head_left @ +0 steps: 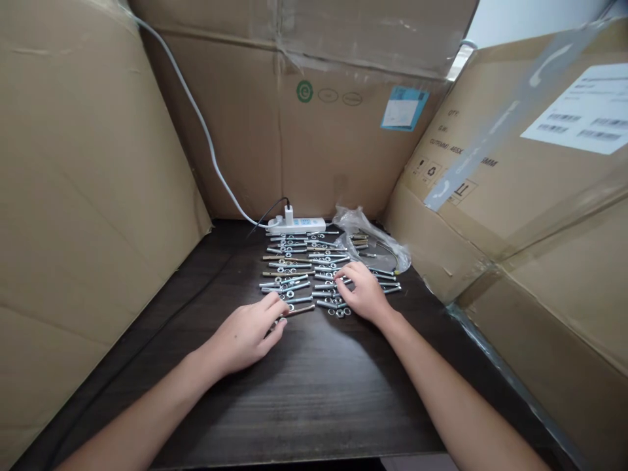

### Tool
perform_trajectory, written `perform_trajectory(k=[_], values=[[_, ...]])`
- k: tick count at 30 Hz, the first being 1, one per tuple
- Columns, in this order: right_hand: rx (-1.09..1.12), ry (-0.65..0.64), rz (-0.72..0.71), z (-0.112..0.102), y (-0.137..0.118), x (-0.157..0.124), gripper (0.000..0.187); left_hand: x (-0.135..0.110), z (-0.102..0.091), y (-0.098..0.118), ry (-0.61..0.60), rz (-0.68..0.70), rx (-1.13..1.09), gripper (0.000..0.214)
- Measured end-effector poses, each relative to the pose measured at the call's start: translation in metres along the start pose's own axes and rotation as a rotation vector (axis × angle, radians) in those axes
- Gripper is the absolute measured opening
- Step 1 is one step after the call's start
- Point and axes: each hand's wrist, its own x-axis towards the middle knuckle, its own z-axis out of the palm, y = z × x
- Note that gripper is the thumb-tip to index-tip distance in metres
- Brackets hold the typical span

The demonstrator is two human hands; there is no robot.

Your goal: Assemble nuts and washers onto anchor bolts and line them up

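A tall cardboard wall (73,196) is seen at the far left, with a white cable (206,134) running down across it toward the back of the dark table (314,386). The left hand (248,330) is laid palm down on the table, its fingers loosely extended and kept together, the fingertips (279,314) touching the near end of a bolt (300,311) at the front edge of the rows; nothing is pinched. Just beyond it, the bolts (289,265) are laid out in rows, mixed with small nuts and washers (339,313). A white power strip (297,226) is placed behind the rows, against the rear box (318,131). The right hand (366,291) is rested over the right part of the rows, fingers curled down onto the bolts; whether one is gripped cannot be told. A crumpled clear plastic bag (373,239) is lying just behind this hand. A large cardboard box (530,196) with a white label (583,111) is leaned in at the right.
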Motion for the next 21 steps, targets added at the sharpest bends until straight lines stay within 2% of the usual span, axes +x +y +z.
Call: perform_trajectory(k=[2,5,8,10,13,14,16,21], values=[[-0.023,0.032,0.026,-0.002,0.008,0.001,0.011,0.008,0.000,0.011,0.054,0.004,-0.126,0.015],[-0.095,0.081,0.106,-0.006,0.023,0.001,0.011,0.028,0.007,0.038,0.190,-0.046,-0.496,0.013],[-0.159,0.119,0.187,-0.012,0.040,-0.001,0.014,0.053,0.017,0.063,0.162,-0.020,-0.872,0.015],[-0.197,0.112,0.228,-0.015,0.052,-0.001,0.017,0.066,0.022,0.069,0.147,-0.098,-1.151,0.011],[-0.260,0.057,0.277,-0.020,0.071,0.004,0.022,0.077,0.028,0.059,0.189,-0.201,-1.489,0.011],[-0.280,0.033,0.290,-0.021,0.077,0.008,0.024,0.078,0.029,0.052,0.201,-0.215,-1.498,0.012],[-0.316,-0.019,0.314,-0.022,0.088,0.016,0.028,0.075,0.029,0.037,0.240,-0.216,-1.365,0.014],[-0.367,-0.180,0.328,-0.017,0.107,0.032,0.030,0.059,0.024,0.009,0.349,-0.012,-0.730,0.024]])
